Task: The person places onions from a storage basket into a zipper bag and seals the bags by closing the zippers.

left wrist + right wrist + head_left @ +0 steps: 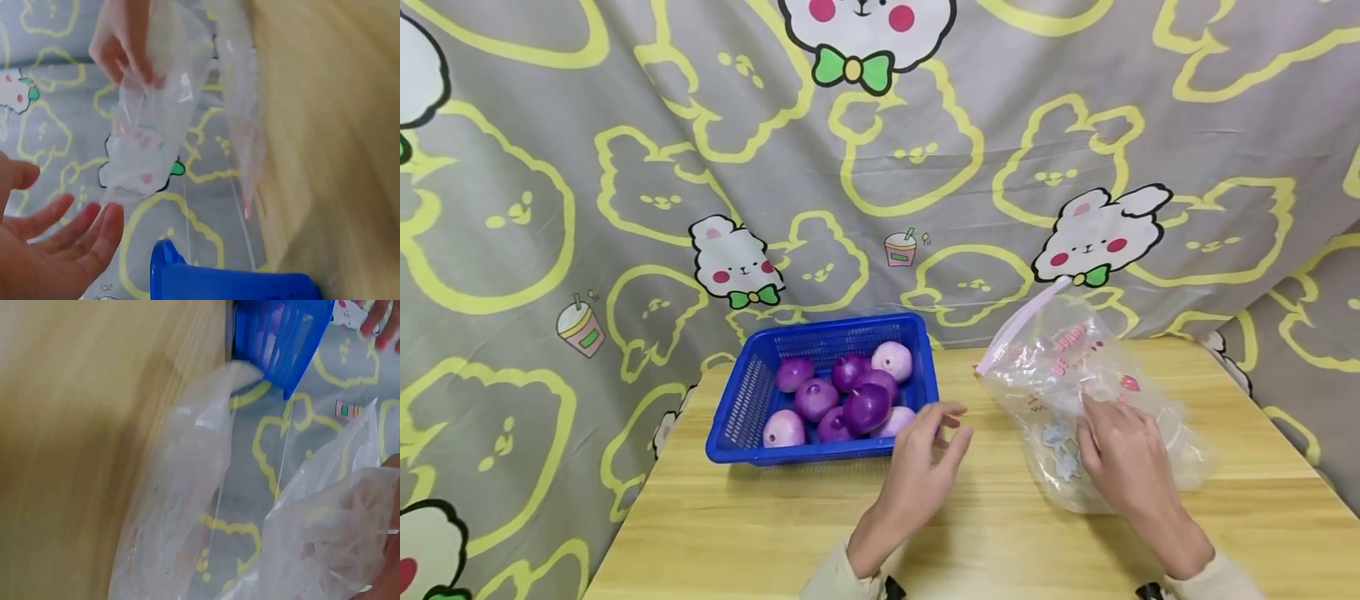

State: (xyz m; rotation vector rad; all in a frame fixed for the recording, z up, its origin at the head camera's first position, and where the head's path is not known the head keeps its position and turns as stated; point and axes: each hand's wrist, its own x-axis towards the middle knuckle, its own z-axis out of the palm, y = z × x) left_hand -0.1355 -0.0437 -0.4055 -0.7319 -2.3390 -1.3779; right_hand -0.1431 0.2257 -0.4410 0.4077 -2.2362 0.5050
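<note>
Only the head view looks down on purple onions (817,401) in the blue plastic basket (805,456); the left wrist view shows your right hand (125,37) pinching the clear zip bag (1078,367), right of the basket. Your empty left hand (921,458) hovers, fingers relaxed, by the basket's near right corner.

Here I'm wearing a pale beige left sleeve (841,577) and a matching right sleeve (1217,580), both ending at my wrists (872,533), and small black pieces (893,588) are peeking out along their inner sides!
</note>
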